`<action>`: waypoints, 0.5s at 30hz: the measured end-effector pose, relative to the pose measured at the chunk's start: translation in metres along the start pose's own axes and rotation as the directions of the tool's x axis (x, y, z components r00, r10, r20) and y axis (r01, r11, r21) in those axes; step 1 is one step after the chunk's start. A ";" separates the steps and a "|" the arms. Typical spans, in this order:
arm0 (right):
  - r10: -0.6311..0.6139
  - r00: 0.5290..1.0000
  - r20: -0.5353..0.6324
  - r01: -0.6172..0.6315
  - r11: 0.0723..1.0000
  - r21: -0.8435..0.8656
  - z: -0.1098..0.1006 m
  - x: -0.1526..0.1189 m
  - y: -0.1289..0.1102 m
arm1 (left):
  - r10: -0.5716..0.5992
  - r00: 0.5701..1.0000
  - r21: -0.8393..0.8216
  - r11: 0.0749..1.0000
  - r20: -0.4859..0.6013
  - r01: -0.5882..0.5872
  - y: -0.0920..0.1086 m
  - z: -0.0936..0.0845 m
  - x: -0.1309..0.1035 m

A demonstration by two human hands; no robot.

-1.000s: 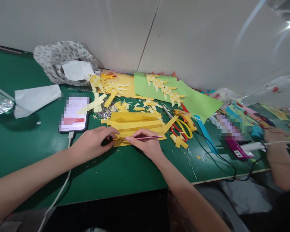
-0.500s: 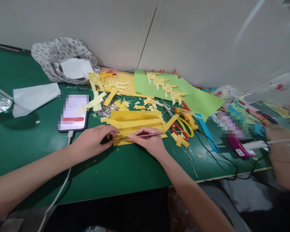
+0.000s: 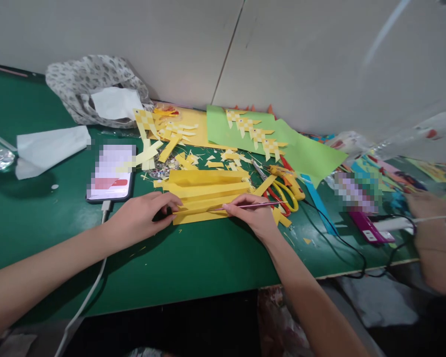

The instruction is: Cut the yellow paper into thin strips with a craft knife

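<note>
A creased yellow paper sheet [image 3: 204, 191] lies on the green table, folded or cut into long strips. My left hand [image 3: 143, 215] pinches its left edge between thumb and fingers; a dark patch shows between them, too unclear to name. In my right hand [image 3: 250, 212] is a slim pink pen-like tool [image 3: 265, 204], gripped like a pencil. Its thin tip points left and touches the paper's lower strip. Right of the paper lie scissors with yellow handles [image 3: 288, 196], a red-handled tool [image 3: 271, 193] and a yellow-orange glue gun [image 3: 295, 183].
Checkered yellow woven paper fish [image 3: 258, 134] lie on green paper [image 3: 305, 153]. A phone [image 3: 111, 173] on a white cable [image 3: 100, 277] sits left. Behind it stands a patterned cloth bag [image 3: 96, 74]. Yellow scraps litter the middle. Another person's arm [image 3: 433, 238] is far right.
My right hand has slid to the right along the paper's lower strip with the pink tool. My left hand keeps its hold on the left edge.
</note>
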State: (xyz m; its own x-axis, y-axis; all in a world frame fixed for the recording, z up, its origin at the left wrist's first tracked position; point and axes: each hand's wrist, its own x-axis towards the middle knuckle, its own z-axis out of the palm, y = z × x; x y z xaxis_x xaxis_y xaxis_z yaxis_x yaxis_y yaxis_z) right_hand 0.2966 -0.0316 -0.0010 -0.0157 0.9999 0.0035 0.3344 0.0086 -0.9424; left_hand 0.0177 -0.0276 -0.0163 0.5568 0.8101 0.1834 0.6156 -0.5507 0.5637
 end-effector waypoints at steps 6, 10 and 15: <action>-0.002 1.000 -0.021 0.001 1.000 -0.009 -0.017 0.001 0.011 | -0.014 1.000 -0.004 1.000 0.022 0.014 0.001 -0.001 0.000; -0.017 0.999 -0.045 0.016 0.999 -0.029 -0.027 0.002 0.016 | -0.026 0.999 -0.014 1.000 0.018 0.026 0.001 -0.001 0.000; -0.029 0.994 -0.105 0.023 0.998 -0.058 -0.038 0.002 0.023 | -0.024 1.000 -0.011 1.000 0.013 0.024 0.000 0.000 0.000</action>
State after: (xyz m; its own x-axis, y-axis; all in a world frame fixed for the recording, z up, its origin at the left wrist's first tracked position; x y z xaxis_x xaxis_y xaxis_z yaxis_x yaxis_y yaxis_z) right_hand 0.3404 -0.0287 -0.0098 0.0734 0.9951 0.0661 0.3882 0.0325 -0.9210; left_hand 0.0175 -0.0280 -0.0161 0.5489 0.8206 0.1593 0.6226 -0.5285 0.5771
